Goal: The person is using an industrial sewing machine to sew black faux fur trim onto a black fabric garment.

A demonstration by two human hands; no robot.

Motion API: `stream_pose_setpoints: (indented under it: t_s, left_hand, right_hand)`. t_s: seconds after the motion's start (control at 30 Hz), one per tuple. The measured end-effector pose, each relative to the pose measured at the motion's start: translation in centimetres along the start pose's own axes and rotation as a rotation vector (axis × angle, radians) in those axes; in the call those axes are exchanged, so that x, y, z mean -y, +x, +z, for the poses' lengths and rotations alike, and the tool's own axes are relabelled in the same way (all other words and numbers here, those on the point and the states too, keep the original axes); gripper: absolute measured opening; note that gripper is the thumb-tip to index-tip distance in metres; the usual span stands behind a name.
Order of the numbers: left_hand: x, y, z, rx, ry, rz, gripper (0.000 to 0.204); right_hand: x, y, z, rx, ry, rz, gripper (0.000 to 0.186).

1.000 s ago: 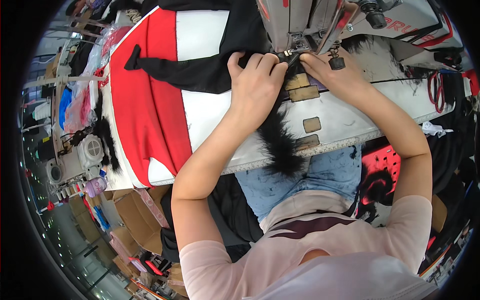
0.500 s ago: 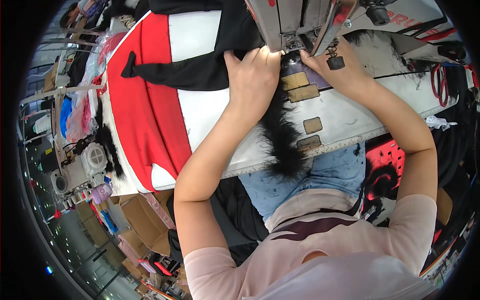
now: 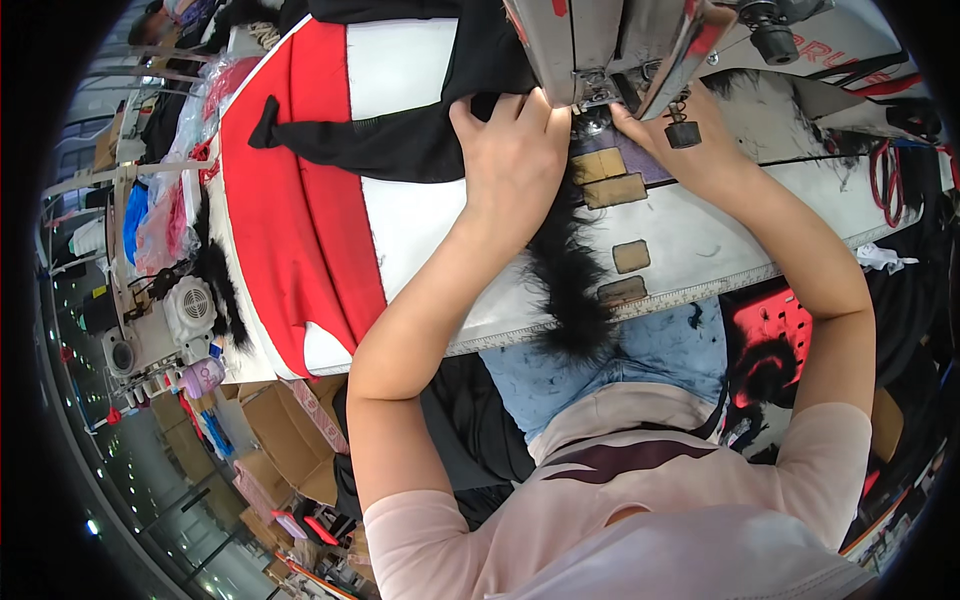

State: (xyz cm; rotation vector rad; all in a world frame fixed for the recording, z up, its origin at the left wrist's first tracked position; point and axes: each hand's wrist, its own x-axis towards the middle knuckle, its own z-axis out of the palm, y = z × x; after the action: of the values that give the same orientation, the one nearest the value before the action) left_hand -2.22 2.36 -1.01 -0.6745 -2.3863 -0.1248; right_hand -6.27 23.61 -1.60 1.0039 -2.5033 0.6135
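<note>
My left hand [image 3: 515, 150] is closed over black cloth [image 3: 395, 145] just left of the sewing machine's needle area, its fingers curled and pressed together. Out from beneath that hand a strip of black fluffy trim [image 3: 572, 280] hangs over the table's near edge. On the other side of the machine head [image 3: 585, 45] is my right hand [image 3: 695, 140], its thumb pointing in toward the needle area. The machine head and a dark knob [image 3: 684, 133] cover most of its fingers, so what they hold is hidden.
Red fabric [image 3: 305, 210] lies across the left of the white sewing table [image 3: 420, 240]. Tan patches [image 3: 615, 190] and a measuring tape [image 3: 690, 293] are on its near part. Red cord [image 3: 884, 178] hangs at the right. Cardboard boxes [image 3: 290, 435] stand lower left.
The whole view has shifted slightly, with the table appearing a little further right. Both hands stay beside the needle area, and their hold looks nearly the same.
</note>
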Motion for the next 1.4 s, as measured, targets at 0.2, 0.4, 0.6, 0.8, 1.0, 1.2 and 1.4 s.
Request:
stream_pose_setpoints:
  t_s: [0.2,0.4,0.6,0.8,1.0,1.2,1.4]
  left_hand:
    - [0.6,0.1,0.3,0.032,0.042,-0.013,0.009]
    - [0.4,0.0,0.5,-0.075,0.005,-0.009,0.001]
    - [0.6,0.0,0.8,-0.057,0.012,-0.003,0.004]
    - [0.7,-0.6,-0.4,0.036,-0.12,-0.061,0.01]
    - [0.5,-0.4,-1.7,0.073,-0.426,-0.177,0.008]
    - [-0.7,0.0,-1.5,0.046,-0.214,-0.114,0.016]
    - [0.1,-0.5,-1.8,0.077,-0.229,-0.131,0.021]
  right_hand:
    - [0.0,0.4,-0.1,-0.04,-0.051,-0.062,0.023]
    - [-0.4,0.3,0.2,-0.032,-0.066,-0.082,0.022]
    - [-1.1,0.5,0.1,0.044,-0.106,-0.058,0.022]
    - [-1.0,0.0,-1.6,0.05,-0.022,-0.131,0.027]
    - [-0.4,0.0,-1.9,0.066,-0.067,-0.178,0.038]
    - [0.2,0.2,-1.6,-0.014,-0.015,-0.218,0.04]
    - [-0.4,0.2,-1.2,-0.04,-0.052,-0.229,0.034]
